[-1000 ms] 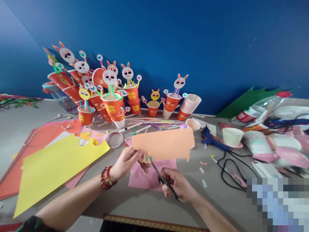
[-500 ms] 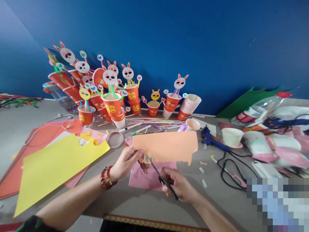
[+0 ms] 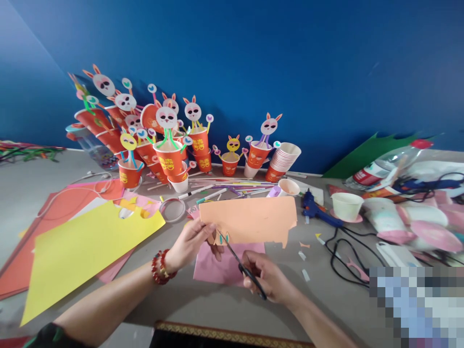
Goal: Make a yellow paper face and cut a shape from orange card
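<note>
My left hand (image 3: 197, 237), with red beads at the wrist, pinches the lower left edge of an orange paper sheet (image 3: 250, 217). Two small ear shapes with teal centres (image 3: 224, 238) are drawn near that edge. My right hand (image 3: 266, 275) is closed round the handles of black-handled scissors (image 3: 234, 253). Their blades point up and left, at the sheet's lower edge beside the ear shapes. Under the sheet, a pink paper (image 3: 221, 266) lies on the table. Part of my left fingers is behind the sheet.
Red paper cups with rabbit figures (image 3: 170, 157) stand along the blue wall. Yellow paper (image 3: 94, 251) lies left, near a tape roll (image 3: 172, 210). A blue glue gun (image 3: 319, 210) with black cable, a white cup (image 3: 347, 206) and a bottle (image 3: 387, 166) are at right.
Both hands, the orange sheet and the scissors look almost the same as before. The background has shifted very slightly with the camera.
</note>
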`<state>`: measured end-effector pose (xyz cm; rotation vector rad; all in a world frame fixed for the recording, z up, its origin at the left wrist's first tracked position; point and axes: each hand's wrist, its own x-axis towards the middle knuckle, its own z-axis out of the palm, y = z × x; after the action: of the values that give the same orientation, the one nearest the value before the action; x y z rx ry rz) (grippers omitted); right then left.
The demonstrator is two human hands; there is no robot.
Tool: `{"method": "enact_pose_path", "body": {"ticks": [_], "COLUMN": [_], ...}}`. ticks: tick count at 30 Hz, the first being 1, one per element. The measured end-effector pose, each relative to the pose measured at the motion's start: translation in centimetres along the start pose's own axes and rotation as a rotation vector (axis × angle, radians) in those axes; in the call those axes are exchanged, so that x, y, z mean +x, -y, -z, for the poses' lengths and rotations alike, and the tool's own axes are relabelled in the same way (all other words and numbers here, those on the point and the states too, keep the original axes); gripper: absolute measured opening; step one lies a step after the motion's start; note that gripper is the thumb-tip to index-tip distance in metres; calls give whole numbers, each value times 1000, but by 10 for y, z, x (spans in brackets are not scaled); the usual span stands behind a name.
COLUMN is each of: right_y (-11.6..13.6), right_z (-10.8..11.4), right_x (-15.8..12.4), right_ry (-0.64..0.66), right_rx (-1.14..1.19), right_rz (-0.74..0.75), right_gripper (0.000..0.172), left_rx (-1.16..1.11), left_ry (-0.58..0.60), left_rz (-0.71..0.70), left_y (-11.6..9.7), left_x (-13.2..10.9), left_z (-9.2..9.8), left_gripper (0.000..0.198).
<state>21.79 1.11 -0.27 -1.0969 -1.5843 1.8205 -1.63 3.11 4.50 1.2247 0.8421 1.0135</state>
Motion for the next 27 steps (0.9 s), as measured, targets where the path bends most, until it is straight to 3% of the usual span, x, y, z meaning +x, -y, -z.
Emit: {"method": "enact_pose_path", "body": {"ticks": [12, 21, 27], "right_y": [2, 13, 10], "right_z": [-3, -7, -7], "right_x": [1, 1, 2], "right_ry": [-26, 28, 37], "right_rx": [37, 110, 113], "right_rz": [-22, -42, -30], "right_gripper": [48, 66, 64], "left_rx": [22, -18, 17], "left_ry": [-34, -83, -133], "left_rz": [-25, -76, -96], "left_y": [-5, 2, -1], "left_x": [-2, -2, -3], "left_z": [-5, -8, -14], "left_gripper": [48, 42, 41]}}
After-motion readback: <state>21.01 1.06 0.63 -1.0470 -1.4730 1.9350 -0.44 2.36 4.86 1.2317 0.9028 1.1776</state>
